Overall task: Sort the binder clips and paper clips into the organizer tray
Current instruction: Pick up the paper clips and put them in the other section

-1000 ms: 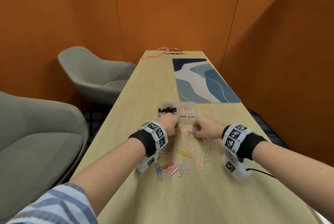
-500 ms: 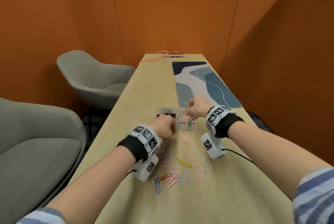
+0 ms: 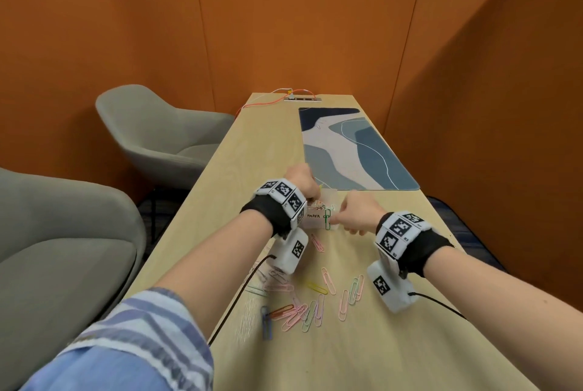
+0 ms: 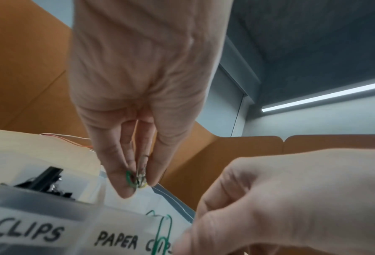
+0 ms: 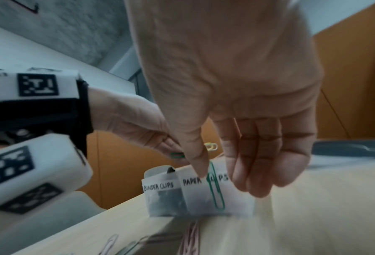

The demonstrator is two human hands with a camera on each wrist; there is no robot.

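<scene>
The clear organizer tray [image 3: 310, 222] has two labelled bins. Black binder clips [image 4: 44, 179] lie in its left bin. My left hand [image 4: 138, 181] hovers over the paper-clip bin and pinches a small bunch of paper clips [image 5: 176, 155], green and yellow among them. A green paper clip [image 5: 215, 189] hangs hooked over the tray's front wall [image 4: 121, 229]. My right hand [image 5: 223, 176] is at that wall, fingers relaxed, with its thumb [image 5: 199, 165] beside the hanging clip. Several coloured paper clips [image 3: 315, 305] lie loose on the wooden table near me.
A blue patterned desk mat [image 3: 353, 150] lies just behind the tray. A power strip with orange cables [image 3: 303, 98] sits at the table's far end. Two grey chairs [image 3: 164, 135] [image 3: 63, 248] stand along the table's left edge. Black cables trail from both wrist cameras.
My left hand has risen from the table to above the tray with paper clips pinched in it. My right hand went up over the tray, then came down to its front wall.
</scene>
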